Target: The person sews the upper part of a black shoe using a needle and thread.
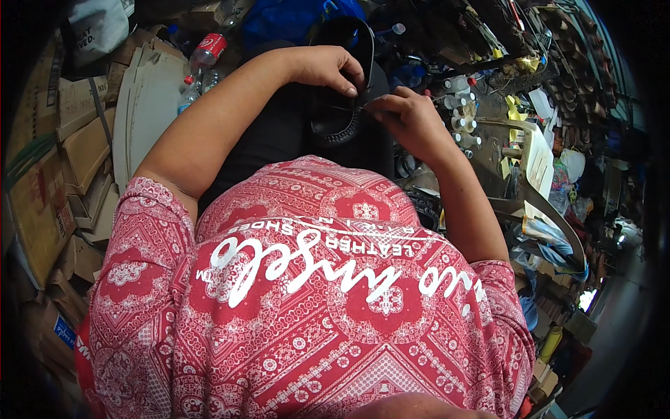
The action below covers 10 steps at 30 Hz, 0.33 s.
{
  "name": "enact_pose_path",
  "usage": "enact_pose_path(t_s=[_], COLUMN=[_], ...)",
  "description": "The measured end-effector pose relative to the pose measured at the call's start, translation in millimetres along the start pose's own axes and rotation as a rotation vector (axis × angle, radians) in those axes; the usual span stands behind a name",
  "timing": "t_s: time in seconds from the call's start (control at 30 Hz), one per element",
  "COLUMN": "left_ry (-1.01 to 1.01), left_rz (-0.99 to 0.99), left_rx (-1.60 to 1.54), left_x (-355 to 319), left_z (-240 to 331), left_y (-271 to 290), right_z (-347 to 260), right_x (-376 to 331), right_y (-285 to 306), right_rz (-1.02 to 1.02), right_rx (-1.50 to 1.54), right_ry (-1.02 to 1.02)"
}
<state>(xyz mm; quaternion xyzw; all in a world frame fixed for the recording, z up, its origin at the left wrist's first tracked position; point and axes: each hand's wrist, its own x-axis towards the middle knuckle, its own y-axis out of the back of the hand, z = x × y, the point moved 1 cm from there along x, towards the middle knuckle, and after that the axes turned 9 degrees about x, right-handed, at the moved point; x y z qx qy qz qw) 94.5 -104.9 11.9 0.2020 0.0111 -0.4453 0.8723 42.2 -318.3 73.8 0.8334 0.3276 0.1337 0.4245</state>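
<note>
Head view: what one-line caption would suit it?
Both hands, left hand and right hand, work a black shoe over the lap.

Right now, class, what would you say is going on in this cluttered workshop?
A person in a red patterned shirt is working on a black shoe held over their lap. The left hand grips the shoe's upper edge, while the right hand pinches at its side, seemingly on a thin thread. Flattened cardboard is stacked on the left with plastic bottles beside it, and a crowded workbench lies to the right.
</note>
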Motion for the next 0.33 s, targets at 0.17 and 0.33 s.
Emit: enact_pose_path(t_s=[0.17,0.33], left_ry=[-0.04,0.032], left_rz=[0.011,-0.022], left_rx=[0.197,0.171], left_x=[-5.0,-2.7], left_z=[8.4,6.8], left_y=[1.9,1.6], right_z=[7.9,16.2], right_x=[3.9,11.7], right_y=[5.0,7.3], right_rz=[-0.065,-0.184], right_rx=[0.151,0.194], right_ry=[-0.051,-0.123])
